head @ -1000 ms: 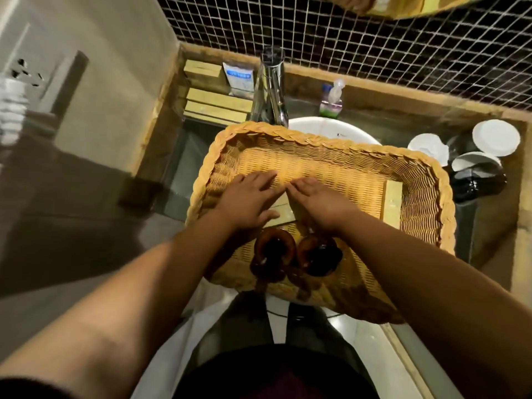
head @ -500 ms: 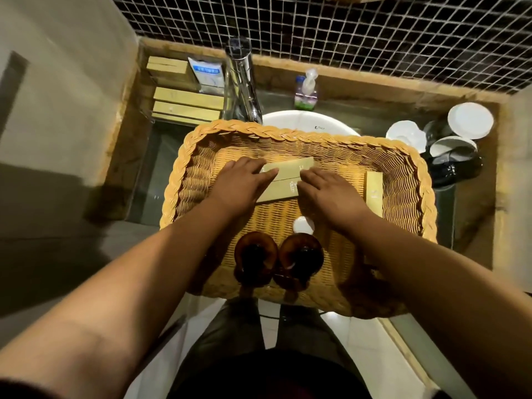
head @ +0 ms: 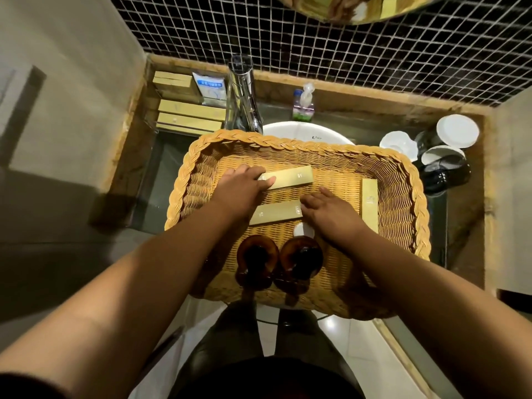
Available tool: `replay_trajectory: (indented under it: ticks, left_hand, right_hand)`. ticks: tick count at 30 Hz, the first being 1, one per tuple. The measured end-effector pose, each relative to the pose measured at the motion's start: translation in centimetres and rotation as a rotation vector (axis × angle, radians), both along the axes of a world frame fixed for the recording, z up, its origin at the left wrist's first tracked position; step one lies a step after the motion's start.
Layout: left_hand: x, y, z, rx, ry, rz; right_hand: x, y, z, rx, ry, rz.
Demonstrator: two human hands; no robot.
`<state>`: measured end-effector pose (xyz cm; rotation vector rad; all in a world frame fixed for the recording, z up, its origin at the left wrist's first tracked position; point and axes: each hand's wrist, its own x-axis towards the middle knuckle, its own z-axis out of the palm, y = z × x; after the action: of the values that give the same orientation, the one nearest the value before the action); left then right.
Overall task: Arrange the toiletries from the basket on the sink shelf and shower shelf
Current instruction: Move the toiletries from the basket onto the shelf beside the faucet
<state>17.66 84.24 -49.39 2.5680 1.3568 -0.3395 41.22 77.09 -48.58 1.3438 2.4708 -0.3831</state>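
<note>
A wicker basket (head: 403,180) rests over the white sink (head: 305,132). Inside lie three long yellow boxes: an upper box (head: 293,177), a lower box (head: 276,212) and a third box (head: 369,203) along the right wall. My left hand (head: 241,185) grips the left end of the upper box. My right hand (head: 328,211) has its fingertips on the right end of the lower box. Two amber bottles (head: 257,262) (head: 302,260) stand at the basket's near edge, with a small white cap (head: 303,230) behind them.
On the sink shelf at the back left sit several yellow boxes (head: 190,113) and a white-blue packet (head: 209,89). A chrome tap (head: 243,93) and a small pump bottle (head: 303,103) stand behind the sink. White cups and dark jars (head: 443,156) crowd the right side.
The two boxes, stacked together half a second ago, are now apart: my left hand has moved the upper one away while my right hand stays at the lower one.
</note>
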Motion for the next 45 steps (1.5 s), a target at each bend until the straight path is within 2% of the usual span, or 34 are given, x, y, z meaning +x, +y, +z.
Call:
replay_trajectory:
  ticks: [4,8,11,14,20,25,28,32,35,40,45]
  left_hand:
    - [0.6,-0.6,0.0,0.046,0.019,-0.025]
    - [1.1,-0.4,0.1,0.039,-0.035,0.004]
    - [2.2,0.1,0.1,0.023,-0.066,0.057]
    - [2.8,0.1,-0.6,0.035,-0.028,0.011]
    - [2.2,-0.8,-1.6,0.09,-0.019,-0.072]
    - [2.6,-0.2,0.4,0.081,0.048,-0.074]
    - [3.3,1.3,3.1,0.074,0.049,-0.031]
    - [3.1,3.0,7.8,0.248,-0.038,-0.078]
    - [2.3,4.9,11.1,0.339,-0.036,-0.04]
    - [-2.4,7.6,15.1,0.349,-0.021,0.043]
    - [-8.1,9.2,15.4,0.288,0.01,0.136]
  right_hand:
    - [0.1,0.8,0.5,0.032,0.02,-0.033]
    - [-0.9,0.9,0.1,0.047,0.132,-0.096]
    - [-1.6,0.8,-0.8,0.049,0.073,-0.063]
    - [-1.6,0.3,-1.4,0.068,0.031,-0.003]
    - [-1.0,-0.7,-1.8,0.051,0.087,-0.038]
    - [-0.3,-0.4,-0.3,0.114,0.117,-0.026]
    - [0.4,0.7,2.3,0.188,0.208,-0.072]
    - [1.1,3.8,7.2,0.256,0.046,0.027]
    - [1.2,6.6,11.7,0.342,-0.074,0.093]
    - [0.0,10.2,16.8,0.448,-0.172,0.084]
    - [-2.3,13.4,18.0,0.469,-0.223,0.117]
